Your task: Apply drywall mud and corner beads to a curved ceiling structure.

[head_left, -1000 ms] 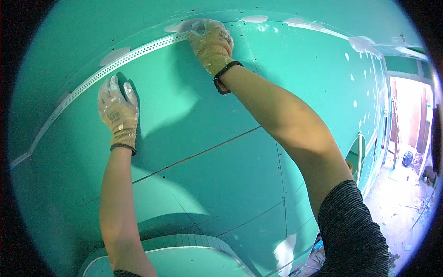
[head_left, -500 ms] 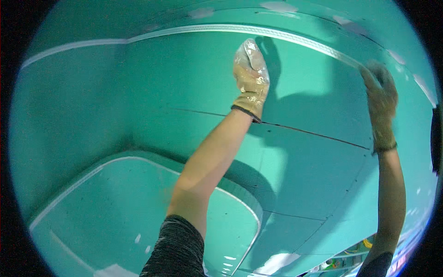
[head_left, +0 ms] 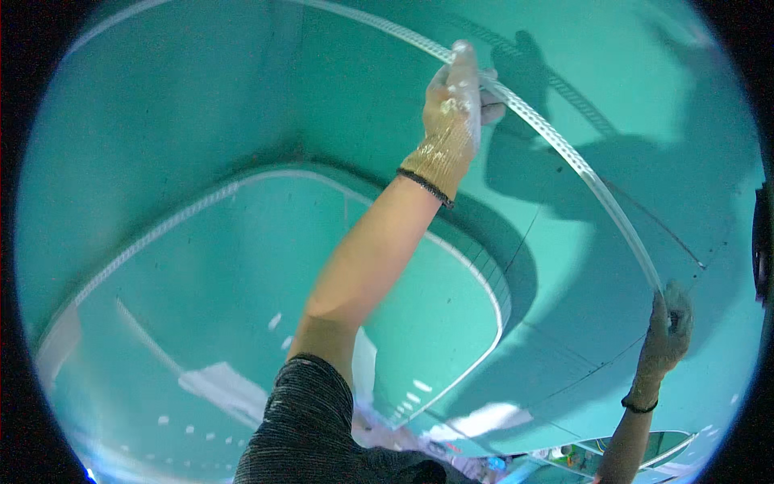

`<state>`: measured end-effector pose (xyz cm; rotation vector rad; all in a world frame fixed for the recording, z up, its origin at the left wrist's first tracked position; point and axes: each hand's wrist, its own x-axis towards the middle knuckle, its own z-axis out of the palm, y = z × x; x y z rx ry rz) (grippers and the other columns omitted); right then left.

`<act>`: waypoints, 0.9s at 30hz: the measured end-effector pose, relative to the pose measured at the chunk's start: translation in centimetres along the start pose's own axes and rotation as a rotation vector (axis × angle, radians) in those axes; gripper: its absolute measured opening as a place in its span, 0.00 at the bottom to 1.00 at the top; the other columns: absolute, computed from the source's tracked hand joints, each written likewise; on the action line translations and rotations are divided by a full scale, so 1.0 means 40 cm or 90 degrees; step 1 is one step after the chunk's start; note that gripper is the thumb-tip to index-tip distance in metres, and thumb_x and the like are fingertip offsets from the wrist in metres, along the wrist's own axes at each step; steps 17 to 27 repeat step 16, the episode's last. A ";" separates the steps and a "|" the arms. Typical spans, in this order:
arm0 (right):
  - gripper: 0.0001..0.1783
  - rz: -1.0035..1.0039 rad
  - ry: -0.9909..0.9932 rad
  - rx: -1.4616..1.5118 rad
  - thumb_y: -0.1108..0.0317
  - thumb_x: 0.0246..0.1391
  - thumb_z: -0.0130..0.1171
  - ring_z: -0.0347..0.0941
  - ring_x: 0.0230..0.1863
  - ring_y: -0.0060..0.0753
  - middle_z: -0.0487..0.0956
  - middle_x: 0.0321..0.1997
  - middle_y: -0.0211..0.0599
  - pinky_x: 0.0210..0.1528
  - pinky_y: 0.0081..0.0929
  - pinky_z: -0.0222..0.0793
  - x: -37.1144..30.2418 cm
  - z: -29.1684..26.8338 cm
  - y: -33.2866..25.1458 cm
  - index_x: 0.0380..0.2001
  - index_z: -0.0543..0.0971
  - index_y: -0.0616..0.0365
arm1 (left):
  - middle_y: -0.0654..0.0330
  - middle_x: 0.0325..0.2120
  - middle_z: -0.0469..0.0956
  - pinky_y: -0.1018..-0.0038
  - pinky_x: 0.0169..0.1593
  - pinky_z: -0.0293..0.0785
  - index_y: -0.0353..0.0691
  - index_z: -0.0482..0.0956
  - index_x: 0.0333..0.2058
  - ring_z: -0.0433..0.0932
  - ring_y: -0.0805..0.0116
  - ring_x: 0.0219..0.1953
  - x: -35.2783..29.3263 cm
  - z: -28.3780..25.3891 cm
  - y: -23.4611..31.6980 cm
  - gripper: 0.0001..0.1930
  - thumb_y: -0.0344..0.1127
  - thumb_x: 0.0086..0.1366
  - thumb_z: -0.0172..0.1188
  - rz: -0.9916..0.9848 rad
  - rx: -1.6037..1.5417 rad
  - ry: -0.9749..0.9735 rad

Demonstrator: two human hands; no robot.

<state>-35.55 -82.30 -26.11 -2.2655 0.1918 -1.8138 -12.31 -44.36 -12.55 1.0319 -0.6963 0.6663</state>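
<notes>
A long, white perforated corner bead [head_left: 564, 149] bows in a curve across the upper part of the view, standing off the green panel, on which it casts a perforated shadow. My left hand [head_left: 455, 109], in a beige knit glove smeared with white compound, is closed round the bead near top centre, thumb on the near side and fingers behind. Farther right and lower, my gloved right hand [head_left: 665, 335] grips the bead by its right end. Toward the upper left the bead runs out of view.
Green panels with dark seams [head_left: 657, 218] surround me. Below my left arm is a rounded recessed shape [head_left: 387, 282] with white perforated edging. White compound patches [head_left: 484, 421] mark the panels. Assorted objects [head_left: 564, 456] show through an opening at lower right.
The bead, earlier close along the panel's upper line, now hangs away from it. My left hand has gone from lying against the panel to gripping the bead; my right hand has moved lower.
</notes>
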 end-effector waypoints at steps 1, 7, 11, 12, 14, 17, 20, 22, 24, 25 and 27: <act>0.08 0.057 -0.037 0.094 0.70 0.57 0.69 0.78 0.54 0.36 0.82 0.52 0.44 0.55 0.32 0.74 -0.033 -0.012 0.046 0.38 0.83 0.59 | 0.54 0.34 0.82 0.65 0.36 0.84 0.33 0.74 0.48 0.83 0.66 0.31 -0.051 0.020 0.052 0.35 0.67 0.70 0.52 -0.170 -0.056 0.037; 0.04 0.250 -0.231 0.368 0.75 0.58 0.65 0.76 0.46 0.29 0.81 0.45 0.37 0.48 0.26 0.73 -0.082 -0.039 0.122 0.36 0.81 0.59 | 0.54 0.29 0.83 0.69 0.34 0.83 0.35 0.79 0.40 0.84 0.67 0.28 -0.147 -0.137 -0.016 0.35 0.69 0.69 0.49 -0.395 0.130 -0.115; 0.05 0.383 -0.320 0.411 0.73 0.60 0.63 0.70 0.32 0.20 0.77 0.33 0.29 0.37 0.22 0.69 -0.105 -0.060 0.094 0.39 0.79 0.57 | 0.54 0.29 0.84 0.71 0.33 0.82 0.36 0.80 0.38 0.84 0.67 0.27 -0.182 -0.199 -0.046 0.35 0.69 0.70 0.49 -0.696 0.085 -0.191; 0.05 0.382 -0.323 0.413 0.73 0.60 0.63 0.70 0.32 0.20 0.77 0.33 0.29 0.37 0.22 0.69 -0.107 -0.060 0.093 0.39 0.79 0.57 | 0.54 0.29 0.84 0.71 0.33 0.82 0.36 0.80 0.38 0.84 0.67 0.26 -0.200 -0.199 -0.042 0.35 0.69 0.69 0.49 -0.672 0.123 -0.193; 0.06 0.381 -0.367 0.421 0.69 0.61 0.64 0.69 0.29 0.19 0.75 0.29 0.26 0.36 0.21 0.67 -0.112 -0.051 0.083 0.40 0.78 0.56 | 0.54 0.29 0.84 0.72 0.33 0.82 0.35 0.80 0.39 0.84 0.67 0.26 -0.226 -0.206 -0.020 0.36 0.70 0.69 0.49 -0.646 0.166 -0.189; 0.11 0.408 -0.391 0.396 0.65 0.59 0.67 0.69 0.29 0.19 0.76 0.30 0.27 0.34 0.21 0.67 -0.114 -0.036 0.106 0.40 0.78 0.58 | 0.52 0.31 0.85 0.70 0.33 0.82 0.35 0.81 0.41 0.84 0.65 0.26 -0.244 -0.212 -0.014 0.38 0.71 0.68 0.49 -0.616 0.215 -0.222; 0.11 0.408 -0.391 0.396 0.65 0.59 0.67 0.69 0.29 0.19 0.76 0.30 0.27 0.34 0.21 0.67 -0.114 -0.036 0.106 0.40 0.78 0.58 | 0.52 0.31 0.85 0.70 0.33 0.82 0.35 0.81 0.41 0.84 0.65 0.26 -0.244 -0.212 -0.014 0.38 0.71 0.68 0.49 -0.616 0.215 -0.222; 0.11 0.408 -0.391 0.396 0.65 0.59 0.67 0.69 0.29 0.19 0.76 0.30 0.27 0.34 0.21 0.67 -0.114 -0.036 0.106 0.40 0.78 0.58 | 0.52 0.31 0.85 0.70 0.33 0.82 0.35 0.81 0.41 0.84 0.65 0.26 -0.244 -0.212 -0.014 0.38 0.71 0.68 0.49 -0.616 0.215 -0.222; 0.11 0.408 -0.391 0.396 0.65 0.59 0.67 0.69 0.29 0.19 0.76 0.30 0.27 0.34 0.21 0.67 -0.114 -0.036 0.106 0.40 0.78 0.58 | 0.52 0.31 0.85 0.70 0.33 0.82 0.35 0.81 0.41 0.84 0.65 0.26 -0.244 -0.212 -0.014 0.38 0.71 0.68 0.49 -0.616 0.215 -0.222; 0.11 0.408 -0.391 0.396 0.65 0.59 0.67 0.69 0.29 0.19 0.76 0.30 0.27 0.34 0.21 0.67 -0.114 -0.036 0.106 0.40 0.78 0.58 | 0.52 0.31 0.85 0.70 0.33 0.82 0.35 0.81 0.41 0.84 0.65 0.26 -0.244 -0.212 -0.014 0.38 0.71 0.68 0.49 -0.616 0.215 -0.222; 0.11 0.408 -0.391 0.396 0.65 0.59 0.67 0.69 0.29 0.19 0.76 0.30 0.27 0.34 0.21 0.67 -0.114 -0.036 0.106 0.40 0.78 0.58 | 0.52 0.31 0.85 0.70 0.33 0.82 0.35 0.81 0.41 0.84 0.65 0.26 -0.244 -0.212 -0.014 0.38 0.71 0.68 0.49 -0.616 0.215 -0.222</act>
